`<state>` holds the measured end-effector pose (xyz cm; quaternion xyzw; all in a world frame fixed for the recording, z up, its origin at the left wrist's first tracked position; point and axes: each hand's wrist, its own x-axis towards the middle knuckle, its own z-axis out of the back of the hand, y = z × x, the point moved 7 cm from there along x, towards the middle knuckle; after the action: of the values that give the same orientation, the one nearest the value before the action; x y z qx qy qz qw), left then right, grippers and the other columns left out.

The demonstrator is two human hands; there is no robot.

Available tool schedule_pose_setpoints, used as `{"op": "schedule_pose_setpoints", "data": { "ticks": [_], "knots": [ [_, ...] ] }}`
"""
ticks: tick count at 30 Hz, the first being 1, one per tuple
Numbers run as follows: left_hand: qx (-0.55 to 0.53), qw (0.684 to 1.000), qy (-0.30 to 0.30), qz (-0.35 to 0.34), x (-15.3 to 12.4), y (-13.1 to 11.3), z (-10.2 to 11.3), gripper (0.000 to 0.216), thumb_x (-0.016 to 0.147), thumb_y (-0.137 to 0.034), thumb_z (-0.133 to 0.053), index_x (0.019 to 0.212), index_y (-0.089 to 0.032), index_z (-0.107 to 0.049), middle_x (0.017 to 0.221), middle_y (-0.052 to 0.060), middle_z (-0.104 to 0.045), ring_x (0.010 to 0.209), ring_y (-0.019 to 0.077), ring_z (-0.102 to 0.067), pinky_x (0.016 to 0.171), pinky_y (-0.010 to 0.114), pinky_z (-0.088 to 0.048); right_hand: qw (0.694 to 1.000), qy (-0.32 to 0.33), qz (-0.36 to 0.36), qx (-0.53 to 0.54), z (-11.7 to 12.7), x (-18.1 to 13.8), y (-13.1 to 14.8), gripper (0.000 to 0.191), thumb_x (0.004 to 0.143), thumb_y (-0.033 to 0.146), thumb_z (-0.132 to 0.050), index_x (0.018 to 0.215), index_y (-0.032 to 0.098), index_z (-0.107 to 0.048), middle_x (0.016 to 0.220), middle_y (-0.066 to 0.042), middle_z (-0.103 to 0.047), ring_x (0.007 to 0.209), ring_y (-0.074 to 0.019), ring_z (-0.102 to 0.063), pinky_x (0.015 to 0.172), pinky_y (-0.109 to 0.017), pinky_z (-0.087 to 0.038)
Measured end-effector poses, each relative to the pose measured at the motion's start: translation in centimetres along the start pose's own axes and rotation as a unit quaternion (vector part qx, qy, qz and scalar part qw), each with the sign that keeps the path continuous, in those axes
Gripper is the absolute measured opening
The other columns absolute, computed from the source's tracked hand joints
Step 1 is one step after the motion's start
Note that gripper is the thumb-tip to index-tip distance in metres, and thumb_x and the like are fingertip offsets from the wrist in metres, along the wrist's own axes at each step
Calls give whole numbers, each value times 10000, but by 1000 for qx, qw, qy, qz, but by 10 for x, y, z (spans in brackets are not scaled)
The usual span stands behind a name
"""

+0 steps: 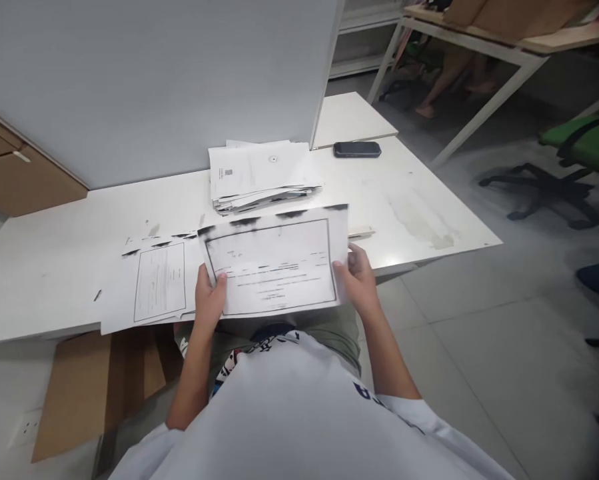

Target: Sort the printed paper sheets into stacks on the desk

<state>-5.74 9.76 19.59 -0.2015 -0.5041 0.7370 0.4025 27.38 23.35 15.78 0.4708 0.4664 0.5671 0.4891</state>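
Note:
A printed sheet of paper [274, 267] with a black frame and dark smudges along its top edge is held up between my hands. My left hand [210, 297] pinches its left edge, thumb on the front. At the right edge my right hand [356, 277] grips it, thumb on top and fingers behind. Another framed sheet [159, 283] lies on the table to the left, its right part covered by the held one. Behind them a stack of papers [262, 173] rests against the grey panel. A thin pale object [362, 233] pokes out behind the sheet; its kind is unclear.
The white table [79, 247] ends at a front edge near my lap. A dark oblong device [357, 149] lies at the back right. Below left stands an opened cardboard box [79, 387]. A green chair [586, 143] and another desk are right; a person's legs [449, 77] show beneath.

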Motion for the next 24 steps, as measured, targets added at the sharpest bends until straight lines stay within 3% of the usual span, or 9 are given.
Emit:
{"op": "schedule_pose_setpoints", "data": {
  "ticks": [3, 6, 10, 13, 16, 18, 21, 24],
  "knots": [
    [9, 998, 33, 49, 13, 27, -1, 447, 902, -287, -508, 1341, -210, -472, 1328, 111, -599, 1239, 229, -577, 1088, 403, -443, 996, 57, -58, -30, -9, 0, -15, 604, 757, 399, -617, 1321, 244, -468, 919, -12, -616, 784, -170, -590, 779, -330, -506],
    [70, 991, 73, 84, 24, 41, -9, 593, 884, -259, -526, 1457, -229, -378, 1431, 118, -523, 1339, 271, -489, 1151, 474, -349, 991, 59, -118, -24, -8, 4, -31, 556, 688, 394, -634, 1210, 225, -545, 906, -15, -613, 732, -159, -581, 733, -325, -508],
    [78, 985, 136, 76, 32, 28, -28, 697, 897, -259, -509, 1542, -263, -245, 1573, 96, -346, 1455, 281, -315, 1192, 489, -252, 989, 2, -146, 23, 5, 10, -40, 522, 640, 424, -656, 1117, 220, -599, 945, -32, -620, 813, -178, -610, 742, -325, -518],
    [64, 985, 139, 77, 32, 15, -38, 747, 913, -300, -509, 1569, -276, -151, 1621, 99, -226, 1478, 279, -255, 1185, 475, -259, 985, -26, -159, 54, 17, 14, -42, 532, 608, 426, -684, 1090, 211, -617, 941, -39, -641, 835, -193, -626, 748, -334, -526],
    [65, 983, 131, 109, 29, 14, -48, 819, 918, -366, -534, 1580, -235, -70, 1550, 199, -350, 1414, 311, -388, 1126, 499, -348, 980, -46, -175, 85, 30, 19, -49, 557, 581, 421, -718, 1082, 201, -614, 925, -47, -665, 843, -207, -638, 778, -353, -527],
    [76, 982, 133, 107, 27, 15, -56, 823, 906, -391, -561, 1576, -214, -117, 1451, 226, -476, 1356, 324, -467, 1076, 495, -405, 978, -66, -175, 97, 39, 23, -55, 577, 584, 425, -725, 1099, 195, -607, 935, -54, -673, 863, -213, -644, 810, -364, -526],
    [90, 984, 142, 65, 26, 16, -67, 739, 887, -371, -571, 1542, -221, -264, 1310, 180, -597, 1199, 289, -601, 982, 424, -483, 982, -107, -144, 60, 54, 28, -60, 538, 656, 429, -664, 1132, 189, -596, 987, -70, -673, 914, -217, -645, 847, -379, -526],
    [122, 983, 129, 38, 29, 14, -73, 697, 867, -327, -565, 1516, -230, -327, 1085, 91, -672, 882, 211, -684, 843, 356, -524, 986, -141, -52, -71, 64, 32, -46, 412, 769, 383, -539, 1129, 196, -609, 1088, -98, -665, 1016, -240, -620, 903, -431, -514]
  ]
}}
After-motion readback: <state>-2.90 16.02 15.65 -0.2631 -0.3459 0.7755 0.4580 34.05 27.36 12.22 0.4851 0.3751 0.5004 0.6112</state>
